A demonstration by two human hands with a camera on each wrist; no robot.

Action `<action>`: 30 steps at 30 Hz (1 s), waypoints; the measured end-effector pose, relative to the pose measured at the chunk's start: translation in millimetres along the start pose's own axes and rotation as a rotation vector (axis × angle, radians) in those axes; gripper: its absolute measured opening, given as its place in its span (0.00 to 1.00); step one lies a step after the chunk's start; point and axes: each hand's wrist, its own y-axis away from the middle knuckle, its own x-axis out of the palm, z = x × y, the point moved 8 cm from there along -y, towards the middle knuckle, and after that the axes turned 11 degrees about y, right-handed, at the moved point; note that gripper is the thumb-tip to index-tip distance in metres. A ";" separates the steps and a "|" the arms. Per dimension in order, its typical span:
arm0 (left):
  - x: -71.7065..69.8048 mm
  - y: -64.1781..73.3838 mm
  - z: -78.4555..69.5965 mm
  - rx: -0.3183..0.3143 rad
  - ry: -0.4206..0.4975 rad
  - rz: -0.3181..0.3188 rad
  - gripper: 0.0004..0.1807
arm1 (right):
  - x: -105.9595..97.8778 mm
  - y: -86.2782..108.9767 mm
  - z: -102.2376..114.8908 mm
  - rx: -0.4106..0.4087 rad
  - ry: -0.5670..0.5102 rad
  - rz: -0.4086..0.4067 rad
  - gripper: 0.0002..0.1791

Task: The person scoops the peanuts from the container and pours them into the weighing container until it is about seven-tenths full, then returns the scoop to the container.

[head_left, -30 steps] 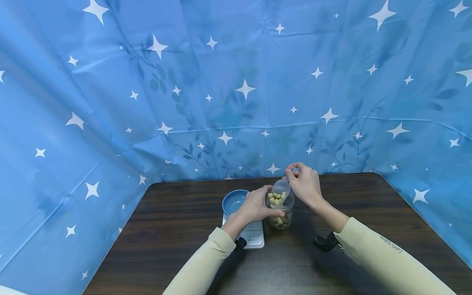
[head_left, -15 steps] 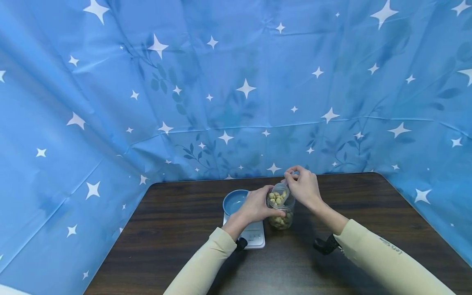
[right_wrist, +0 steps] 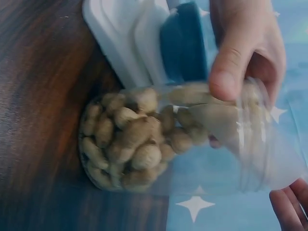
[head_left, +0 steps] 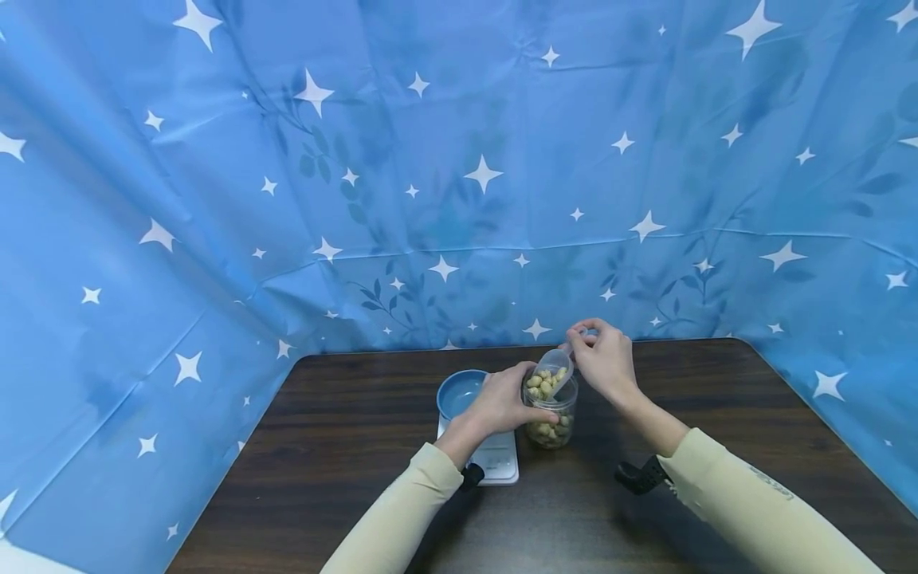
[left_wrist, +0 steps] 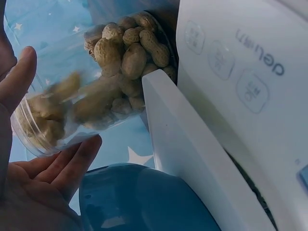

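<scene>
A clear jar (head_left: 551, 434) of unshelled peanuts (left_wrist: 134, 61) stands on the table in the head view. My left hand (head_left: 502, 401) grips it near the rim, thumb on the near side and fingers behind. Above the peanuts, a translucent scoop (head_left: 555, 363) slants into the jar's mouth, with peanuts at its bowl. The scoop's handle is pinched by my right hand (head_left: 604, 360), above and right of the jar. In the right wrist view, only the fingertips (right_wrist: 286, 207) of that hand show at the edge, beside the blurred scoop.
Left of the jar sits a white kitchen scale (head_left: 496, 461) with a blue bowl (head_left: 459, 392) on it, partly behind my left hand and forearm. The dark wooden table (head_left: 344, 446) ends at a blue star-patterned curtain (head_left: 402, 199).
The scoop first dips a little deeper among the peanuts, then rises slightly as my right hand shifts up and right. My left hand keeps its grip on the jar.
</scene>
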 end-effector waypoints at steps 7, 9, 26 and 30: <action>-0.3 -1.1 -0.4 0.002 -0.004 -0.007 0.48 | -4.4 -1.9 -8.2 0.051 -0.047 0.014 0.14; -0.6 -1.8 -0.3 0.003 -0.010 -0.006 0.48 | -4.6 -2.1 -9.4 0.067 -0.066 0.017 0.15; 0.5 -1.4 -0.3 0.011 -0.033 -0.009 0.48 | -14.5 -4.7 -29.7 0.246 -0.226 0.006 0.17; 0.7 -0.9 0.2 0.005 -0.029 -0.011 0.48 | -13.4 -3.5 -34.4 0.268 -0.254 0.021 0.19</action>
